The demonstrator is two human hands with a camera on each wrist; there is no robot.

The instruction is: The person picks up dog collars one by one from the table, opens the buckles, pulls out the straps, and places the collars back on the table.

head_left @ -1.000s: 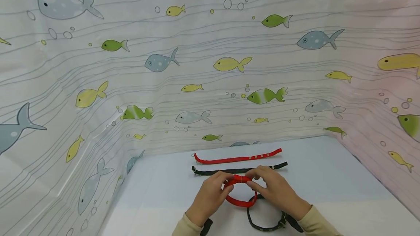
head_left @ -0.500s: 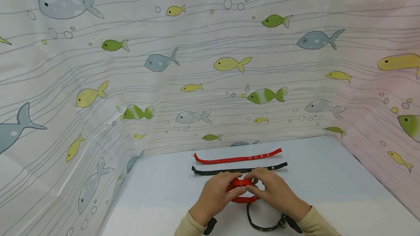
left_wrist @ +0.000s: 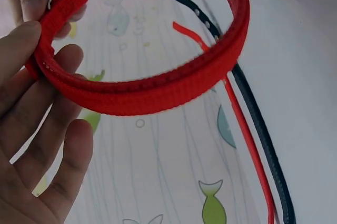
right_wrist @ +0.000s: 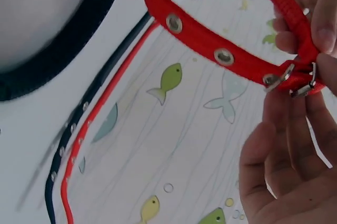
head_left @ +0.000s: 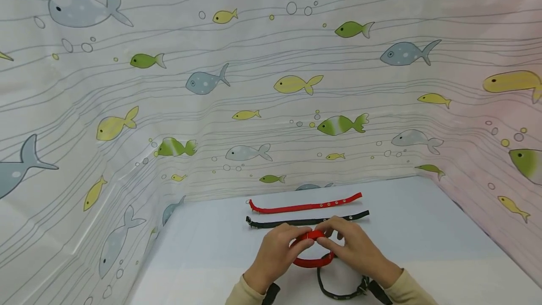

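A red collar (head_left: pixel 312 263), fastened into a loop, is held up by both hands over the table. My left hand (head_left: pixel 275 253) pinches its upper band between thumb and fingers. From the other side my right hand (head_left: pixel 360 251) pinches the same part. In the right wrist view the metal buckle (right_wrist: pixel 303 79) and D-ring lie at the right hand's fingertips, with metal eyelets (right_wrist: pixel 224 57) along the band. The left wrist view shows the padded band (left_wrist: pixel 158 95) hanging toward the camera. Below the hands a black collar (head_left: pixel 340 296), also looped, lies on the table.
Farther back, a straight red collar (head_left: pixel 292 209) and a straight black collar (head_left: pixel 279 224) lie side by side on the white table (head_left: pixel 203 244). A fish-patterned curtain (head_left: pixel 254 131) surrounds the table at the back and sides.
My left hand has shifted slightly right, closer to the right hand. The red loop tilted flatter, then opened again to view. The collars on the table stay put.
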